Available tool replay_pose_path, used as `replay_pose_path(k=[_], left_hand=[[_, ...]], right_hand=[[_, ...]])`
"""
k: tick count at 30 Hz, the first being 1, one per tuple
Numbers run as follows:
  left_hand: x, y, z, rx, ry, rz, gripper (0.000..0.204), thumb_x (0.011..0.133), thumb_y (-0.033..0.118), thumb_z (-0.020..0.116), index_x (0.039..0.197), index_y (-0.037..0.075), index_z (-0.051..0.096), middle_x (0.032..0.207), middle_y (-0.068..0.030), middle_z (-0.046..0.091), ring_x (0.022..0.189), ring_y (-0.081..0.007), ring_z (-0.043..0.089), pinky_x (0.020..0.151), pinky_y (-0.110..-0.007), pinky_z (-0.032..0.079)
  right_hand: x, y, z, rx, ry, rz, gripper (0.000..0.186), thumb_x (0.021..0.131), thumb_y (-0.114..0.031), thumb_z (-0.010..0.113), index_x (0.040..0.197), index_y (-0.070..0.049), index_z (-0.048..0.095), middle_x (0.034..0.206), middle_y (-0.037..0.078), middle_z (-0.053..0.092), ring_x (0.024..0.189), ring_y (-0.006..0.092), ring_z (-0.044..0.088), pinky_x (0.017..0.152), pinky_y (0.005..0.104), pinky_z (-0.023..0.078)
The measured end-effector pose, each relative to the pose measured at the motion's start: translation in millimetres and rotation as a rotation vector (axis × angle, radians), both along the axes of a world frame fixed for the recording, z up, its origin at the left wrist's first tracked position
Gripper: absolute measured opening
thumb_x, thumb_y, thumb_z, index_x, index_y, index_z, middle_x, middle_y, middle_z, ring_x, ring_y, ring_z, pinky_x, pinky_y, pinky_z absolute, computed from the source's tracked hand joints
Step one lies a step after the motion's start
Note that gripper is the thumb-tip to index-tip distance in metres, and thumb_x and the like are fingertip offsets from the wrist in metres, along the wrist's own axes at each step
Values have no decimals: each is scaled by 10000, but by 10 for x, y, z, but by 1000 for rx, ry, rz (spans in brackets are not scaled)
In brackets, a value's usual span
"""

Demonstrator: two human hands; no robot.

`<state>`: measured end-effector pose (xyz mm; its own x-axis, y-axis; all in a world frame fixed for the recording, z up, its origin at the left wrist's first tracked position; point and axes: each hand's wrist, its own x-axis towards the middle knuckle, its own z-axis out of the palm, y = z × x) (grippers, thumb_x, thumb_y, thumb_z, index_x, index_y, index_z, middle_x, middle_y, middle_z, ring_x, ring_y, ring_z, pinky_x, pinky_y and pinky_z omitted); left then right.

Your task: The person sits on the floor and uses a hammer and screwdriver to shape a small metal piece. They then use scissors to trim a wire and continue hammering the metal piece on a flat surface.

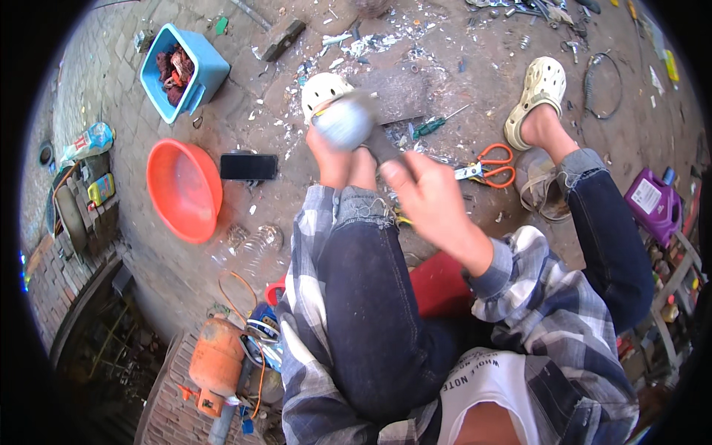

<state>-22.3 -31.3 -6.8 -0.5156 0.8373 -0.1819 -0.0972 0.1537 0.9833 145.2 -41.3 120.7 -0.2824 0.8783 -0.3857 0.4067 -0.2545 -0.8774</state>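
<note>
My right hand [432, 202] is wrapped round the dark handle of a hammer [345, 124]. The hammer's round, pale, shiny face is blurred and hangs over my left foot. Below it, my left hand [328, 157] reaches down beside my left ankle, with its fingers hidden behind the hammer head. Whatever those fingers hold, if anything, cannot be made out; a bit of yellow shows at the edge of the head. A flat grey metal block [400, 93] lies on the ground just beyond, partly covered by the hammer. Next to it is a green-handled screwdriver [430, 127].
Orange-handled scissors [495, 167] lie near my right foot. On the left are an orange basin [178, 191], a black phone [248, 167] and a blue bucket [211, 70] with reddish-brown scraps. An orange gas cylinder [215, 357] stands lower left; a purple jug [653, 204] is at right.
</note>
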Motion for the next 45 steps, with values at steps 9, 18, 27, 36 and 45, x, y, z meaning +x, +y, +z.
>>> replay_pose_path(k=[9, 18, 27, 36, 45], left_hand=[[-8, 74, -128, 83, 257, -24, 94, 857, -50, 637, 942, -9, 634, 885, -49, 658, 831, -118, 603, 775, -264, 489], [7, 46, -192, 50, 49, 29, 133, 858, -58, 631, 983, -14, 631, 958, -75, 679, 897, -133, 618, 825, -274, 494], [-81, -59, -169, -7, -38, 32, 209, 873, -94, 530, 1048, -27, 624, 1036, -115, 660, 981, -185, 624, 889, -316, 502], [-195, -154, -382, 90, -266, 1, 170, 879, -47, 606, 1046, -23, 626, 1036, -91, 665, 949, -165, 626, 861, -289, 499], [-67, 7, -279, 41, 241, -2, 142, 890, -14, 621, 1032, -14, 629, 1010, -80, 677, 930, -146, 619, 841, -279, 486]], right_hand=[[-388, 6, 82, 255, -116, 223, 364, 849, -353, 678, 844, -18, 535, 627, 204, 599, 588, 403, 621, 514, 469, 495], [-525, -54, 222, 502, -66, 293, 440, 837, -390, 674, 989, 3, 545, 953, 251, 595, 580, 371, 614, 515, 436, 512], [-50, 166, -367, 84, -347, 137, 458, 882, -427, 615, 815, 23, 564, 657, 233, 609, 677, 424, 627, 591, 495, 478], [-122, -121, 19, 115, -103, 124, 434, 871, -402, 640, 971, 13, 560, 644, 224, 597, 628, 412, 623, 544, 472, 491], [-493, -60, 35, 244, -193, 328, 424, 848, -407, 653, 841, 0, 533, 657, 183, 593, 605, 385, 632, 529, 453, 518]])
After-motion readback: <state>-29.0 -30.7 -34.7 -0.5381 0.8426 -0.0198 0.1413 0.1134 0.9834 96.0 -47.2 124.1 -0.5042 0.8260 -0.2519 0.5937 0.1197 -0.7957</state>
